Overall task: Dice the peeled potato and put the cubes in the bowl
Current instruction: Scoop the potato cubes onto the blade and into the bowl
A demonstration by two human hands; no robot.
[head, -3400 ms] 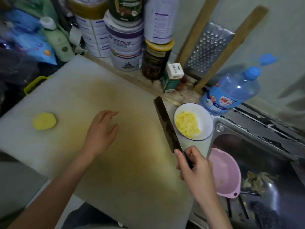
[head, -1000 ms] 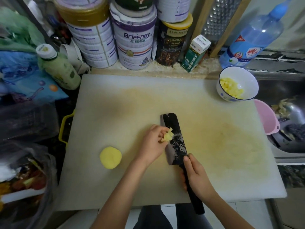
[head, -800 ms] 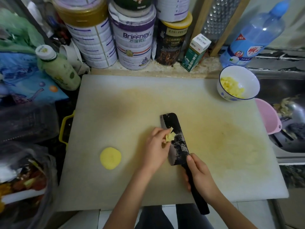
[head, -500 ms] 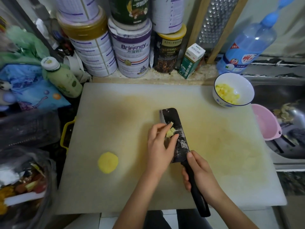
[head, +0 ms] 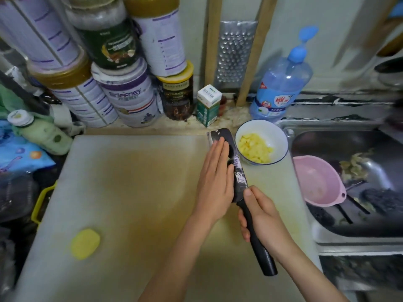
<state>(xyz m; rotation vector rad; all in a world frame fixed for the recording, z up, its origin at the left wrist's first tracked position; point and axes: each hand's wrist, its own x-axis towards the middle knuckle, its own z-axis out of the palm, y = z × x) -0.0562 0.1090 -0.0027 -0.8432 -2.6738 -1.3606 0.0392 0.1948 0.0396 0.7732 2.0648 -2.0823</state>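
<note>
My right hand (head: 262, 216) grips the black handle of a dark cleaver (head: 236, 168), whose blade reaches up beside the white bowl (head: 281, 136). My left hand (head: 214, 177) lies flat with straight fingers on the blade's left face, covering whatever is on it. Yellow potato cubes (head: 255, 150) fill the bottom of the bowl. A yellow potato slice (head: 85, 244) lies alone at the front left of the white cutting board (head: 122, 182).
Stacked tins (head: 128, 99), a dark jar (head: 176, 94) and a small green carton (head: 208, 105) line the back edge. A blue soap bottle (head: 281, 88) stands behind the bowl. A pink basin (head: 318, 182) sits in the sink on the right, a green bottle (head: 41, 132) at left.
Both hands and the cleaver have moved up and right across the board to the bowl's left side. My left hand now lies flat on the blade, hiding the cubes seen on it before.
</note>
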